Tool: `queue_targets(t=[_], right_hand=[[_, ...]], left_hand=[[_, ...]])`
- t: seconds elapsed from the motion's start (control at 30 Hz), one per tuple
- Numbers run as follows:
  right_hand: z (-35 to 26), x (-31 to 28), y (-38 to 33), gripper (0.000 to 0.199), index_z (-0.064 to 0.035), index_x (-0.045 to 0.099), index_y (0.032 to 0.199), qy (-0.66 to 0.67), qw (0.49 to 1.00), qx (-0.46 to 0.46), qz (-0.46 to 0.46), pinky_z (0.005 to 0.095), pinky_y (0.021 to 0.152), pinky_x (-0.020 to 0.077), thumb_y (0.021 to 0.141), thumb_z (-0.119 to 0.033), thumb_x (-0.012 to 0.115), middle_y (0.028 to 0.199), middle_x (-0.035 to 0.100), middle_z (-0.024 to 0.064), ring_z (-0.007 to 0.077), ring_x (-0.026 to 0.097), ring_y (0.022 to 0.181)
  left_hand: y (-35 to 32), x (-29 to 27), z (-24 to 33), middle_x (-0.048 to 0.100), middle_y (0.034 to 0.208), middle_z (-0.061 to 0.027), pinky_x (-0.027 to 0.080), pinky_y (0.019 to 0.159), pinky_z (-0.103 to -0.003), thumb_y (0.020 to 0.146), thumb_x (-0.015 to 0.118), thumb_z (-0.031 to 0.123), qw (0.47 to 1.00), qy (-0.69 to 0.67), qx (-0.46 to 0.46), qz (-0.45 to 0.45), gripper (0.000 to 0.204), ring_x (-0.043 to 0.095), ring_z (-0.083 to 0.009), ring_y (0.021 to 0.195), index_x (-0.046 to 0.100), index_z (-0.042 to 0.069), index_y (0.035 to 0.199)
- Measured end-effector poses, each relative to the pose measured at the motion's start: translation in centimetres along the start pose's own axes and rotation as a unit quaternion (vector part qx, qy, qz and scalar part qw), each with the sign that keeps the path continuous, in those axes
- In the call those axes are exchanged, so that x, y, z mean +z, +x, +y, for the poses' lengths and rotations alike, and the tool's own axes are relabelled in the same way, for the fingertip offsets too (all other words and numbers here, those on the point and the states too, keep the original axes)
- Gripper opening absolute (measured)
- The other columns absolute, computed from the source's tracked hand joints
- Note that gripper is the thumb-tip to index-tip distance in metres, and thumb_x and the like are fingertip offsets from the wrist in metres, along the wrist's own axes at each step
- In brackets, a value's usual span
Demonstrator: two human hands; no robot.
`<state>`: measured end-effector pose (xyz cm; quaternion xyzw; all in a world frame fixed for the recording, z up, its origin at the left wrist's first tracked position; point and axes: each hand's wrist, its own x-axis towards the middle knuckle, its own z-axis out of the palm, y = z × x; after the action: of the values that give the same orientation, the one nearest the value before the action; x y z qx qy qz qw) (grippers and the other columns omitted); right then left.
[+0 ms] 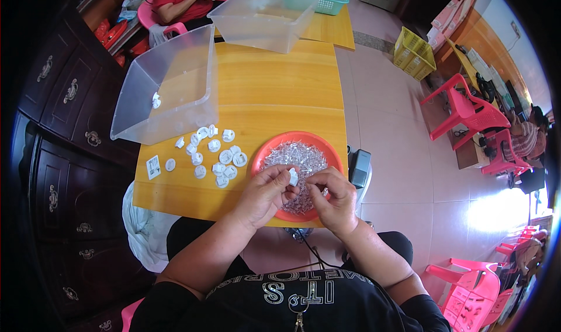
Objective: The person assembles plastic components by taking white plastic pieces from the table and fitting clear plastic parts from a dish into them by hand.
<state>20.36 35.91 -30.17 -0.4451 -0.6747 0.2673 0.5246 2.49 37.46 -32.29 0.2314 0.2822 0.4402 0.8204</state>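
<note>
My left hand (267, 193) is closed on a small white plastic part (293, 176), held up over an orange-red round tray (335, 152). Beside it my right hand (334, 197) has thumb and index finger pinched together close to the part; whatever lies between those fingertips is too small to make out. Small clear plastic pieces (298, 154) fill the tray beneath both hands. Left of the tray, several round white plastic parts (225, 156) lie loose on the yellow wooden table (274, 92).
A large translucent bin (193, 80) at the left holds a few white parts; a second clear bin (251, 28) stands behind it. A white card (153, 167) lies at the table's left edge. Another person (184, 4) sits at the far end. A yellow crate (414, 54) stands on the floor.
</note>
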Motion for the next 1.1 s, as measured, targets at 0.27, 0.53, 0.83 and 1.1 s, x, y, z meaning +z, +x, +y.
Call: queue_targets(t=[0.27,0.53,0.83,1.1], right_hand=[[0.03,-0.11,0.06,0.012,-0.0005,0.067,0.085,-0.010,1.000,0.007,-0.001,0.0285,0.059,0.0482,0.076,0.007,0.067,0.079,0.064,0.0094,0.0199,0.061,0.070],[-0.05,-0.14,-0.04,0.013,-0.0002,0.067,0.086,-0.011,1.000,-0.006,0.000,0.0288,0.060,0.0496,0.076,0.008,0.067,0.080,0.065,0.0097,0.0204,0.062,0.070],[-0.15,-0.02,-0.04,0.015,-0.0006,0.067,0.085,-0.033,0.999,-0.016,0.004,0.0306,0.062,0.0499,0.073,0.008,0.068,0.080,0.065,0.0101,0.0227,0.062,0.071],[-0.41,-0.31,0.22,0.022,-0.0013,0.063,0.085,-0.102,0.984,-0.147,-0.011,0.0358,0.066,0.0494,0.067,0.011,0.068,0.079,0.063,0.0103,0.0288,0.059,0.073]], left_hand=[[-0.03,0.04,-0.10,0.061,0.098,-0.0035,0.050,0.079,-0.028,0.098,0.058,0.022,1.000,0.024,0.012,0.003,0.032,0.060,-0.0131,0.087,0.056,0.001,0.122],[-0.10,-0.09,-0.10,0.060,0.101,-0.0041,0.049,0.080,-0.028,0.098,0.058,0.019,0.998,0.055,0.023,-0.005,0.032,0.060,-0.0132,0.089,0.056,0.001,0.123],[-0.12,-0.09,-0.26,0.060,0.102,-0.0031,0.048,0.081,-0.028,0.097,0.059,0.019,0.998,0.056,0.025,-0.003,0.031,0.058,-0.0123,0.089,0.057,0.001,0.122],[-0.21,0.00,-0.26,0.061,0.101,-0.0021,0.048,0.080,-0.028,0.097,0.060,0.019,0.998,0.053,0.017,-0.003,0.029,0.058,-0.0122,0.088,0.058,0.002,0.120]])
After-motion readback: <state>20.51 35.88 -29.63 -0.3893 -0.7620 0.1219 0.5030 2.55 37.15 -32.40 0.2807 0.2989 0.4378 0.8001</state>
